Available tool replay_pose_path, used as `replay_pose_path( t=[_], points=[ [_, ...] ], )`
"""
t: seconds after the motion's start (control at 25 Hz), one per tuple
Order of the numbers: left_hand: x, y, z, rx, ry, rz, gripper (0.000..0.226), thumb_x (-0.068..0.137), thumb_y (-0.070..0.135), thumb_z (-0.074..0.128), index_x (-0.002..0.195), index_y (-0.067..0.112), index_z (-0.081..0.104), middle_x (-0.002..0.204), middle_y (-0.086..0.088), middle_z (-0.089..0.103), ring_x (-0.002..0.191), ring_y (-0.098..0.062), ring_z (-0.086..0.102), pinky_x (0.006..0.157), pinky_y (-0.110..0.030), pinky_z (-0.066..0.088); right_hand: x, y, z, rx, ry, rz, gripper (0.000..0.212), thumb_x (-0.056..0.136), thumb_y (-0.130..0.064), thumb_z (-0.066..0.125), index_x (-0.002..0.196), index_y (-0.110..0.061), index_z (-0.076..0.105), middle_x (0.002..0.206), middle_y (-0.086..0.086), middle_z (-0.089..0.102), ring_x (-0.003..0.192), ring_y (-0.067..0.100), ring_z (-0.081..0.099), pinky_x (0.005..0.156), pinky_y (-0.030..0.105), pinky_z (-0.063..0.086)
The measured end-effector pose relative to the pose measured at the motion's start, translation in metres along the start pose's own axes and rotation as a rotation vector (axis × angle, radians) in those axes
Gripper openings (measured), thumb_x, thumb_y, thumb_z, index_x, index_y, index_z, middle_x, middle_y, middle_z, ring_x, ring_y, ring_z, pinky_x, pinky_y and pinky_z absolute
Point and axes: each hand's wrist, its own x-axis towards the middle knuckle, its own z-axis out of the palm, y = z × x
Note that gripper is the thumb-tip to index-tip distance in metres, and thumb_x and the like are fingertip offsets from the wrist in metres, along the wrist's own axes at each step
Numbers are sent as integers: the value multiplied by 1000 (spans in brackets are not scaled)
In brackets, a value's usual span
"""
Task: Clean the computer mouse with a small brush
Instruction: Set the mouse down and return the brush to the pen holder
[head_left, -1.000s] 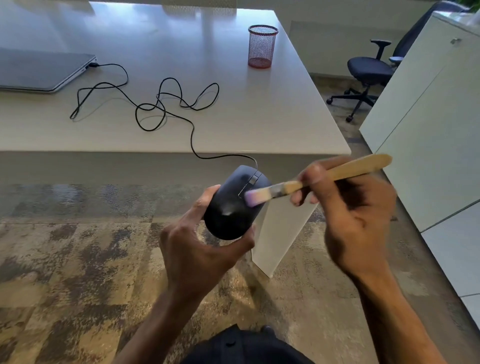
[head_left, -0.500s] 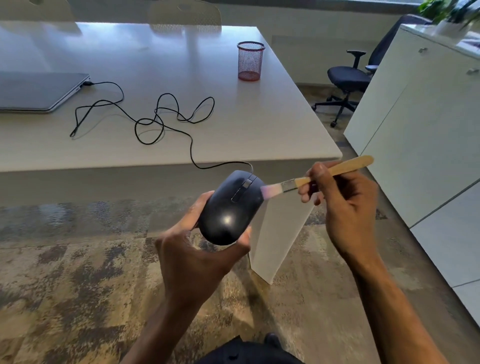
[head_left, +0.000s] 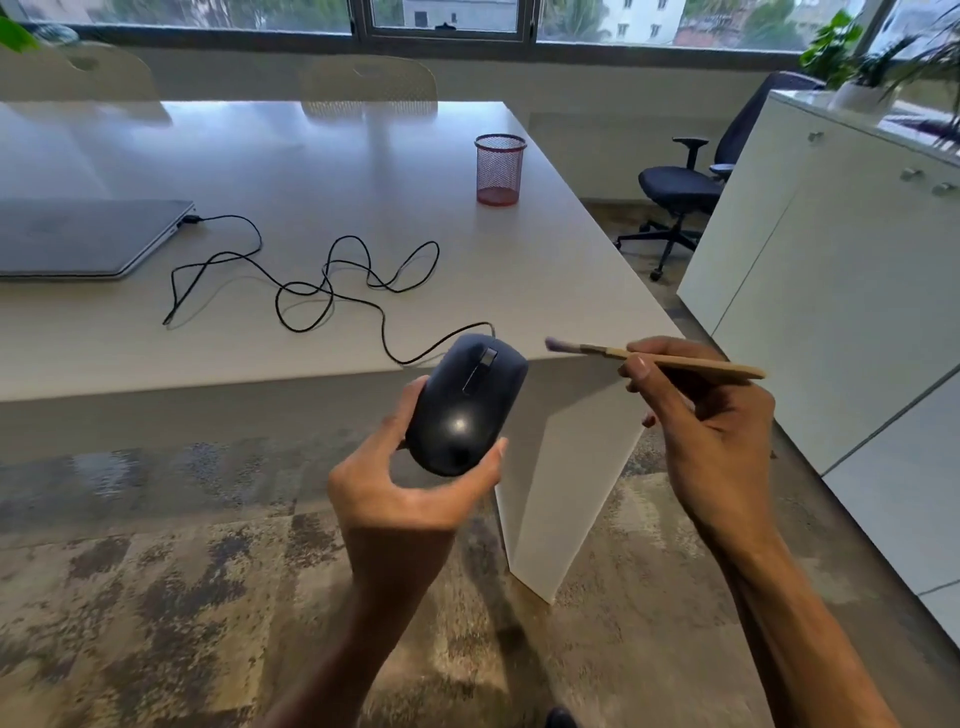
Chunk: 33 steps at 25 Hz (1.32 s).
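Office room, large white desk (head_left: 322, 171) with closed grey laptop (head_left: 83, 239) at its left edge, red mesh pen cup (head_left: 498, 169) near its far right corner, black swivel chair (head_left: 680, 192) beyond, white cabinets (head_left: 831, 270) at right, potted plants (head_left: 852, 57) on top, window strip (head_left: 447, 18) along far wall, mottled carpet (head_left: 156, 597)

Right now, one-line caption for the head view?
Left hand holds glossy black corded mouse; right hand lifts wooden-handled small brush clear beside it.

open gap between brush (head_left: 657, 357) tip and mouse (head_left: 466, 405), desk edge (head_left: 613, 301) behind
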Motion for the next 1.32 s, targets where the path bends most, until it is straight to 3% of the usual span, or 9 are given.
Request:
replay_pose_path(
  t=[0.16, 0.28, 0.4, 0.56, 0.68, 0.88, 1.08, 1.32],
  points=[
    [24, -7, 11, 22, 17, -103, 65, 61, 65, 71, 119, 41, 54, 99, 27, 60, 92, 2, 59, 80, -19, 49, 7, 3, 3, 7, 13, -8, 7, 88, -29, 69, 93, -32, 72, 99, -12, 74, 98, 10, 68, 60, 21, 53],
    [49, -14, 25, 58, 39, -86, 63, 60, 67, 70, 115, 38, 57, 100, 25, 58, 92, 2, 57, 78, -21, 51, 25, 9, 7, -4, 21, 0, 10, 89, -25, 68, 94, -32, 73, 102, -15, 73, 100, 8, 67, 64, 31, 54],
    [79, -30, 49, 79, 56, -86, 62, 61, 64, 74, 113, 33, 60, 103, 20, 57, 95, 0, 56, 78, -27, 53, 53, 19, 12, -2, 29, -17, 12, 92, -29, 65, 95, -38, 72, 105, -16, 73, 102, 3, 67, 74, 30, 54],
    [118, -52, 92, 120, 80, -164, 60, 58, 68, 69, 110, 41, 56, 102, 23, 55, 93, 2, 56, 77, -32, 55, 103, 39, 22, -27, 31, -39, 13, 91, -39, 63, 90, -49, 71, 103, -20, 73, 98, 0, 68, 75, 32, 55],
    [147, -68, 126, 149, 131, -252, 57, 55, 67, 69, 105, 40, 59, 97, 22, 58, 83, 1, 59, 69, -32, 56, 147, 59, 29, -47, 29, -54, 15, 92, -33, 66, 93, -47, 70, 101, -20, 74, 94, -1, 68, 74, 30, 56],
    [193, -94, 174, 193, 174, -379, 47, 53, 61, 75, 92, 39, 60, 88, 19, 59, 76, 2, 57, 65, -30, 53, 212, 87, 35, -30, -40, -103, 13, 93, -27, 69, 96, -40, 72, 98, -21, 75, 92, 0, 69, 71, 8, 50],
    [234, -115, 204, 222, 157, -421, 53, 52, 64, 74, 93, 32, 68, 86, 15, 66, 74, -2, 61, 64, -27, 53, 266, 109, 46, -39, -107, -114, 15, 90, -24, 72, 91, -38, 73, 94, -30, 72, 89, -3, 69, 70, 4, 47],
    [256, -133, 220, 422, 98, -390, 55, 57, 68, 73, 96, 30, 68, 89, 9, 67, 79, -16, 63, 77, -38, 51, 311, 128, 58, -26, -178, -146, 12, 91, -21, 73, 92, -33, 75, 95, -24, 75, 90, 0, 71, 69, 7, 50]
  ],
)
